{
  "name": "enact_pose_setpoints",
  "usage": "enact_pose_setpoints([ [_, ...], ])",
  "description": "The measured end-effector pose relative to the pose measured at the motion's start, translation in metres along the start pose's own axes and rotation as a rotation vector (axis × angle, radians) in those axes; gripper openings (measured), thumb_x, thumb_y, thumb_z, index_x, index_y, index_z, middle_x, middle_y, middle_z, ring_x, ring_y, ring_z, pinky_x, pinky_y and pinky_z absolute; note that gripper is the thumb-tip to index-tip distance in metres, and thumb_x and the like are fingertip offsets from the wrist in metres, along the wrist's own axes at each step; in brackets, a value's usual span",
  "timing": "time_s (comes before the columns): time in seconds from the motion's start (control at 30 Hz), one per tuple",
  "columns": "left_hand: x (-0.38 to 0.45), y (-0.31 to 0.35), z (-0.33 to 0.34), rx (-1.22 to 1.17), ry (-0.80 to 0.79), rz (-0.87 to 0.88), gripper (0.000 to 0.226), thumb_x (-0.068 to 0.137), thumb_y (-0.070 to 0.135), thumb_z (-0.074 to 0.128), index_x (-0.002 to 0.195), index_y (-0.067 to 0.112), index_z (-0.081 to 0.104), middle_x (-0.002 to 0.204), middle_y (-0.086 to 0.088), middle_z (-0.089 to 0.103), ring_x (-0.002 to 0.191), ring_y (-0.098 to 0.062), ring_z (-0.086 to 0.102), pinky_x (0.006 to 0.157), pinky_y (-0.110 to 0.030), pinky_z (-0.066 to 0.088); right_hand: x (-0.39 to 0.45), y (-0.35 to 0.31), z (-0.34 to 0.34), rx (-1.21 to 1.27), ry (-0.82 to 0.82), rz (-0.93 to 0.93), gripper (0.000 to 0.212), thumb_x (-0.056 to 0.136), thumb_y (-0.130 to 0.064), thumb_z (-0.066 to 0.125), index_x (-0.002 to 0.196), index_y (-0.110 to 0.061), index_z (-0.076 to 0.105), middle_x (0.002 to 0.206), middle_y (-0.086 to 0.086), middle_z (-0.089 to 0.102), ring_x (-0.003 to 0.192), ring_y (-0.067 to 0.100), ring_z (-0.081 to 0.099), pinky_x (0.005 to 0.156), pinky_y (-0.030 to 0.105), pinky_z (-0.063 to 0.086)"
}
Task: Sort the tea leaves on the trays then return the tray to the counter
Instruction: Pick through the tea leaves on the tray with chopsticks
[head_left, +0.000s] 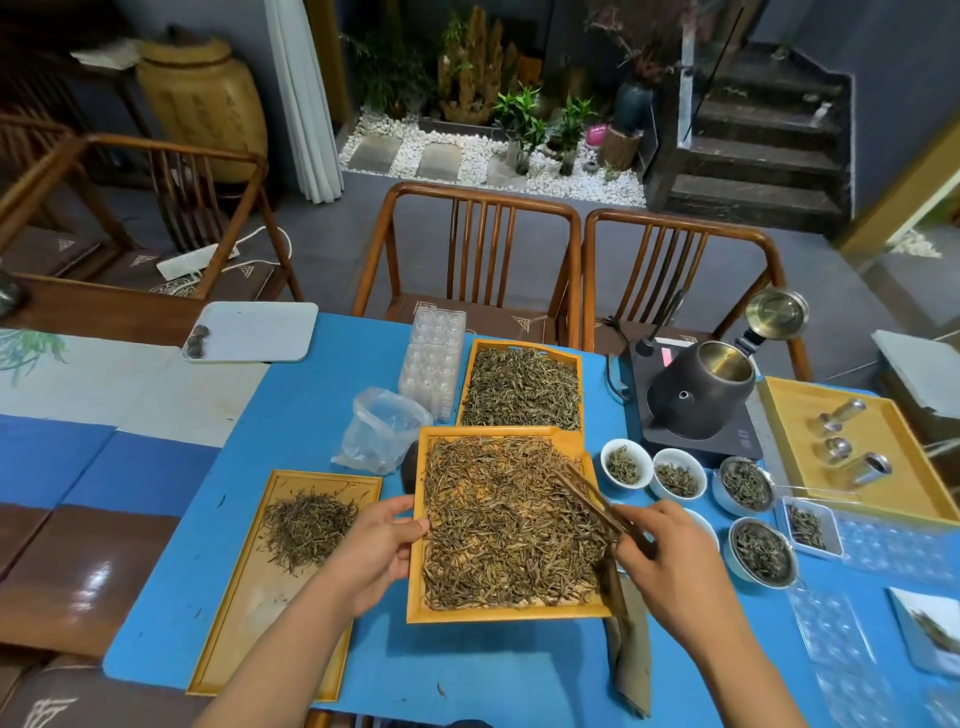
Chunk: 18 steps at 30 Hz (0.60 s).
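An orange tray (506, 613) full of brown tea leaves (509, 525) is in the middle, lifted slightly off the blue cloth. My left hand (374, 545) grips its left rim. My right hand (670, 561) holds wooden tweezers (587, 493) whose tips rest on the leaves at the tray's right side. A second tray (244, 613) to the left carries a small heap of leaves (306, 525). Behind the held tray, a third tray (522, 345) lies covered with leaves.
A clear plastic bag (382, 431) and clear plastic moulds (434, 358) stand behind the trays. Right of them are small bowls of leaves (626, 462), a dark kettle (701, 389) on a heater, and a tray with metal canisters (852, 452). Wooden chairs (478, 244) line the far edge.
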<state>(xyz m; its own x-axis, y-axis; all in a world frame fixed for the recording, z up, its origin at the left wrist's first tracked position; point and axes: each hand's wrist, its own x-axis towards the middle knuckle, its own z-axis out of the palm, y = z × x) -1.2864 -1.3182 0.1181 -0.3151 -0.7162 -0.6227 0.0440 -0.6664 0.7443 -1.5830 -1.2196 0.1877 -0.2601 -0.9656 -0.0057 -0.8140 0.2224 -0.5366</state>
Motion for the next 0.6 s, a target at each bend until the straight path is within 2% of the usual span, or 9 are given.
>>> enact_pose_setpoints([
  [0.17,0.005,0.003,-0.006,-0.018,-0.019,0.010,0.027,0.098,-0.003,0.050,0.119,0.004,0.065,0.100,-0.020,0.074,0.084,-0.027,0.071,0.081,-0.047,0.061,-0.003,0.002,0.001,-0.019,-0.038,-0.012,0.032,0.079,-0.011,0.067,0.103,-0.031,0.074,0.080,-0.009,0.054,0.073,0.002,0.049,0.062,0.019,0.035],
  [0.23,0.005,0.003,-0.006,-0.010,-0.029,0.008,0.027,0.098,-0.004,0.050,0.119,0.004,0.065,0.103,-0.022,0.073,0.088,-0.031,0.069,0.086,-0.051,0.059,0.002,-0.001,0.006,-0.018,-0.034,-0.027,0.033,0.081,-0.012,0.065,0.106,-0.032,0.073,0.083,-0.008,0.054,0.072,0.003,0.046,0.061,0.018,0.034],
  [0.37,0.005,0.002,-0.006,0.005,-0.047,0.013,0.029,0.098,-0.004,0.050,0.121,0.004,0.065,0.112,-0.027,0.072,0.095,-0.036,0.067,0.091,-0.054,0.057,0.012,-0.006,0.010,0.010,-0.033,-0.009,0.037,0.085,-0.012,0.063,0.118,-0.029,0.070,0.093,-0.003,0.056,0.080,0.012,0.054,0.065,0.029,0.037],
  [0.4,0.005,0.002,-0.006,0.005,-0.048,0.014,0.029,0.098,-0.004,0.049,0.121,0.004,0.065,0.111,-0.027,0.072,0.095,-0.035,0.068,0.090,-0.054,0.057,0.013,-0.005,0.007,0.026,-0.020,-0.013,0.035,0.085,-0.011,0.064,0.115,-0.028,0.071,0.094,-0.002,0.056,0.080,0.012,0.056,0.065,0.028,0.039],
  [0.47,0.004,0.002,-0.006,-0.001,-0.042,0.015,0.030,0.098,-0.004,0.049,0.121,0.004,0.065,0.113,-0.027,0.071,0.096,-0.036,0.067,0.091,-0.055,0.056,0.011,-0.002,0.000,0.039,0.018,-0.032,0.033,0.084,-0.011,0.066,0.110,-0.030,0.072,0.089,-0.004,0.056,0.077,0.004,0.056,0.061,0.015,0.037],
  [0.6,0.005,0.003,-0.008,-0.021,-0.034,0.010,0.030,0.097,-0.005,0.050,0.123,0.004,0.064,0.113,-0.029,0.070,0.096,-0.035,0.068,0.094,-0.056,0.054,0.001,0.003,-0.009,0.031,-0.024,-0.047,0.032,0.082,-0.010,0.068,0.108,-0.028,0.074,0.084,-0.010,0.054,0.080,-0.002,0.055,0.063,0.013,0.038],
])
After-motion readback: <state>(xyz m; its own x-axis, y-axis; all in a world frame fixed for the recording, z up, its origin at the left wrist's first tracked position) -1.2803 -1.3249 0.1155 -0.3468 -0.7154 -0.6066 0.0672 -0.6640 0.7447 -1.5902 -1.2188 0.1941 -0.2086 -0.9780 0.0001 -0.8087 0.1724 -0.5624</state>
